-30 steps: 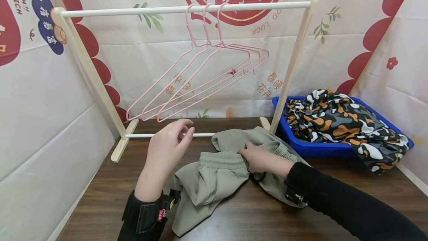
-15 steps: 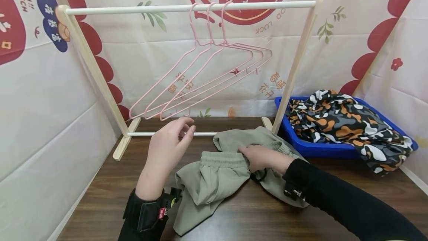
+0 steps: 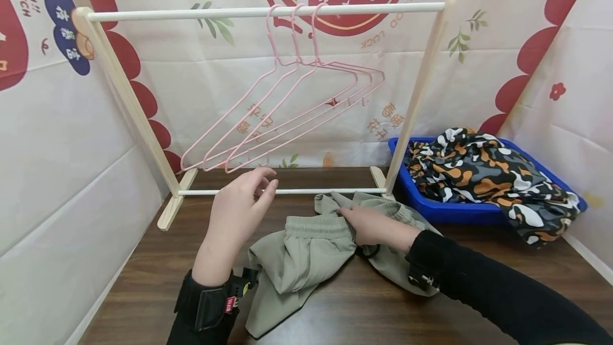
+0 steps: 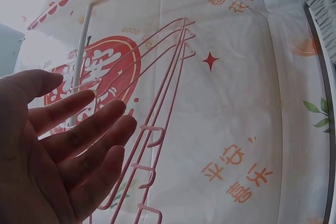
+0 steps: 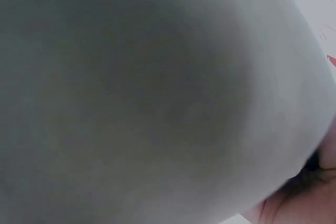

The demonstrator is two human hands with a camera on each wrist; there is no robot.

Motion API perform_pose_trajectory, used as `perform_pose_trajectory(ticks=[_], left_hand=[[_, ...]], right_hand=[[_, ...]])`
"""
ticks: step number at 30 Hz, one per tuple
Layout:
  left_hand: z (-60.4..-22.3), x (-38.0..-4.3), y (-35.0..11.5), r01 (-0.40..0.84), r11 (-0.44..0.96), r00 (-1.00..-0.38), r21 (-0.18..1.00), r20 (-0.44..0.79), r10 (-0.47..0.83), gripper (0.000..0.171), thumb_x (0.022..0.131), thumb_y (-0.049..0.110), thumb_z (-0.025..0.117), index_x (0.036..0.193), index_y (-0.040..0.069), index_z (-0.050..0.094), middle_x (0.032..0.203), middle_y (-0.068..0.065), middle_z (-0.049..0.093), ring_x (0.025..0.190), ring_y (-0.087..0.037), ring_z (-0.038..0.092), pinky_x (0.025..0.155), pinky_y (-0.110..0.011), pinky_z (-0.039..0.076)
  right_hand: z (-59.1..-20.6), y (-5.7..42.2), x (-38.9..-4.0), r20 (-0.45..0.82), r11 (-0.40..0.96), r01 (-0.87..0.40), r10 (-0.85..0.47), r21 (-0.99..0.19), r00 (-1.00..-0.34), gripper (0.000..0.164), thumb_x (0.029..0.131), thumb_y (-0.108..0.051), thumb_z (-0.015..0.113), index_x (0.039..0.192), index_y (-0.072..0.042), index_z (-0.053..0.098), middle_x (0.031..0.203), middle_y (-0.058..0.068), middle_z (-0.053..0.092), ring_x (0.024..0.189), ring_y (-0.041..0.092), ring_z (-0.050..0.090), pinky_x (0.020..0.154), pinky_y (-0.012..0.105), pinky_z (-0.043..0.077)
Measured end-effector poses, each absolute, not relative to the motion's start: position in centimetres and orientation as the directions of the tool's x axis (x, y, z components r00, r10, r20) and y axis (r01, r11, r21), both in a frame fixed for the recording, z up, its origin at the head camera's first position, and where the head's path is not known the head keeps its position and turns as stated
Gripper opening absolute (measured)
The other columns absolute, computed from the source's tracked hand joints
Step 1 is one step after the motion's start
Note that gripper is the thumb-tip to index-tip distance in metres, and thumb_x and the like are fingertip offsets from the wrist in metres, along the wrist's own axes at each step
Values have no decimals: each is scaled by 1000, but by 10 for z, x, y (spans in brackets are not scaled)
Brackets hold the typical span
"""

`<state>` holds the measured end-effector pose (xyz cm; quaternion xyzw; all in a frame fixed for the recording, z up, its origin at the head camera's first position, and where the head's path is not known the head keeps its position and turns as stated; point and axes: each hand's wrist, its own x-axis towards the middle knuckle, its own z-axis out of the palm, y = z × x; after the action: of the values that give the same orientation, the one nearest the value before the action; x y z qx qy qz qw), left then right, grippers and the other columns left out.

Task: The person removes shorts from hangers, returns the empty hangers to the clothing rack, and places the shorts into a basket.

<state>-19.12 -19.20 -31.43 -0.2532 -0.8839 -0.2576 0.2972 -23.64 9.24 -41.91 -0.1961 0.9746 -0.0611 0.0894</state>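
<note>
Grey-green trousers (image 3: pixel 311 260) with a gathered elastic waistband lie bunched on the wooden table in the head view. My right hand (image 3: pixel 366 225) grips them beside the waistband; its fingertips are partly hidden in the folds. Blurred grey cloth (image 5: pixel 157 98) fills most of the right wrist view, with a bit of the hand (image 5: pixel 304 203) at lower right. Left of the trousers, my left hand (image 3: pixel 241 206) hovers with loosely bent fingers and holds nothing. The left wrist view shows its palm (image 4: pixel 63 150) and spread fingers near the pink hangers (image 4: pixel 163 108).
A rack with a white top rail (image 3: pixel 191 14) and wooden legs stands at the back. Three pink hangers (image 3: pixel 287 81) hang from it. At right, a blue tray (image 3: pixel 460 214) holds a camouflage-patterned garment (image 3: pixel 483 169) that spills over its front edge.
The far part of the trousers has drawn in and dropped, uncovering more of the rack's lower rail. Both hands stay almost in place.
</note>
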Motion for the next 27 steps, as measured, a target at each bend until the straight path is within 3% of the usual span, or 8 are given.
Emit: perform_pose_trajectory(ticks=[3, 6, 10, 14, 21, 27], left_hand=[[-315, -192, -192, 601, 740, -699, 303, 649, 301, 20, 98, 27, 58, 112, 15, 68, 87, 3, 67, 72, -13, 64, 59, -33, 49], [-315, -192, -191, 605, 738, -698, 300, 646, 310, 21, 98, 26, 58, 112, 14, 68, 87, 2, 68, 73, -15, 64, 59, -34, 49], [-313, -192, -192, 605, 737, -695, 302, 651, 304, 22, 97, 26, 60, 113, 13, 68, 85, 2, 67, 74, -16, 65, 61, -35, 50], [-311, -192, -192, 603, 738, -697, 304, 650, 302, 23, 97, 26, 60, 114, 13, 68, 85, 2, 67, 74, -16, 66, 62, -36, 50], [-310, -191, -189, 599, 734, -715, 320, 627, 310, 23, 98, 28, 57, 114, 15, 68, 84, 3, 67, 75, -17, 67, 61, -35, 49], [-309, -191, -186, 610, 726, -710, 317, 626, 323, 22, 98, 28, 57, 113, 16, 68, 85, 4, 67, 75, -16, 65, 60, -34, 48]], right_hand=[[-420, 95, -235, -106, 896, -413, -432, -160, -896, 71, 71, 5, 73, 137, -2, 50, 121, 18, 58, 89, 26, 59, 62, 35, 44], [-421, 99, -234, -61, 878, -441, -458, -185, -887, 57, 67, 8, 71, 122, -1, 59, 107, 13, 63, 82, 22, 58, 62, 34, 42], [-422, 106, -234, -26, 867, -428, -448, -255, -894, 36, 67, 10, 67, 98, -9, 63, 84, 1, 59, 67, 16, 47, 59, 32, 35], [-420, 113, -235, 19, 845, -418, -438, -332, -899, 30, 67, 11, 65, 84, -13, 59, 77, -1, 52, 64, 16, 40, 58, 32, 32], [-411, 120, -237, 33, 822, -363, -388, -438, -921, 30, 68, 10, 65, 93, -7, 64, 85, 4, 53, 70, 18, 42, 61, 32, 35], [-402, 129, -235, 103, 774, -359, -360, -522, -927, 27, 68, 8, 66, 88, -10, 66, 85, 2, 59, 70, 17, 48, 64, 33, 40]])
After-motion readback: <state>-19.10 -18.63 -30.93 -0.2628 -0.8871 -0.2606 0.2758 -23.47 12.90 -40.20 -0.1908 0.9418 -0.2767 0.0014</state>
